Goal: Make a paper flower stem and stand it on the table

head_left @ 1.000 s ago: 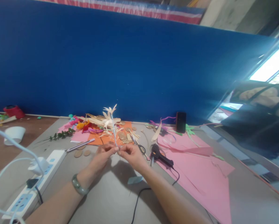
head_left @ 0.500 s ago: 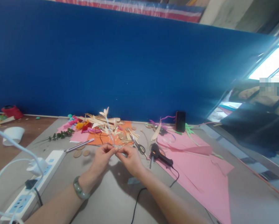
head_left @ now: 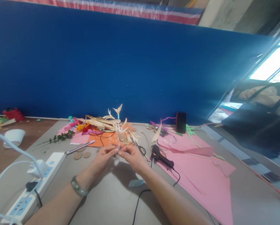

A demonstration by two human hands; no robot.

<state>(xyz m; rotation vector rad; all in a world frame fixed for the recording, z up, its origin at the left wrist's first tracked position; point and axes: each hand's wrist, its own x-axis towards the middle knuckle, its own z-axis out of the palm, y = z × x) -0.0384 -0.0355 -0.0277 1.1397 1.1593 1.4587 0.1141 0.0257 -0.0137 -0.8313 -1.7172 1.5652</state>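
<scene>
Flower stem point(head_left: 118, 134) now upright; earlier leaning left.

At lower centre, two hands point(head_left: 106, 157) point(head_left: 132, 157) and one stem point(head_left: 118, 134) were counted; at lower left, one power strip point(head_left: 44, 179); right of centre, one glue gun point(head_left: 161, 158).

Cream petals point(head_left: 118, 110), whitish stem point(head_left: 118, 132), pink paper point(head_left: 200, 179), orange sheet point(head_left: 107, 140), deep blue panel point(head_left: 140, 62)
</scene>
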